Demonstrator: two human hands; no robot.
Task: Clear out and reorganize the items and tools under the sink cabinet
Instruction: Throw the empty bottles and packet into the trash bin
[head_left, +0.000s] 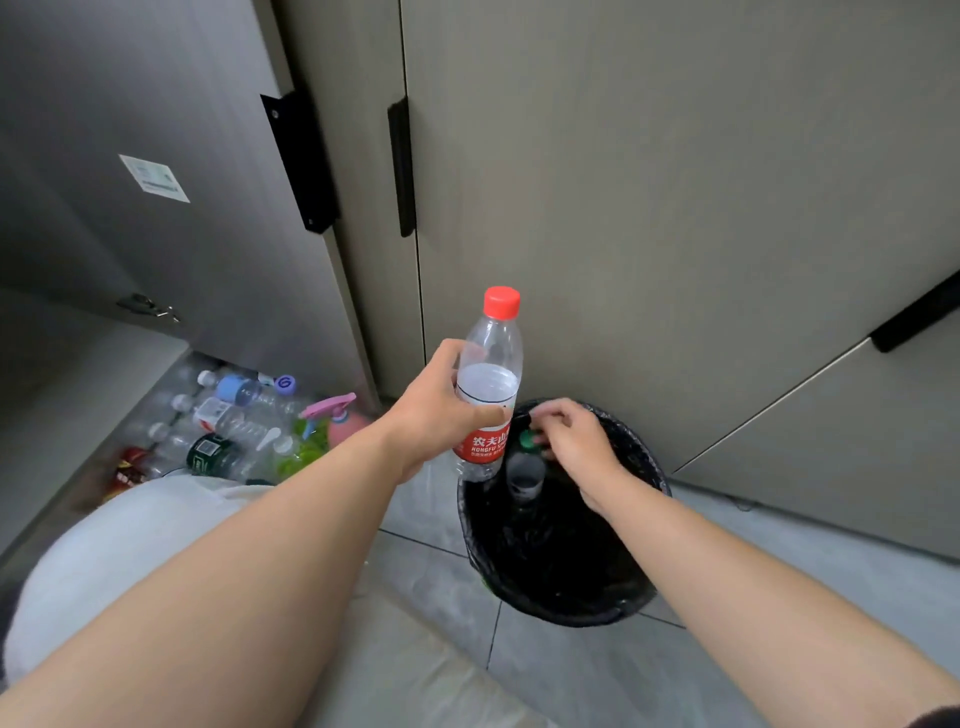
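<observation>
Above the black-lined bin (644, 582), the left hand (441, 410) grips a red-capped bottle (491, 384) upright; the right hand (576, 441) pinches a green-capped bottle (525, 475) inside the rim, cabinet doors (675, 208) close behind.

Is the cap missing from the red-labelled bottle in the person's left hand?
No, the red-labelled bottle gripped by the left hand has its red cap on top.

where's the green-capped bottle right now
Right of centre in the head view, the green-capped bottle hangs over the black bin, in the right hand, beside the red-capped bottle.
</observation>
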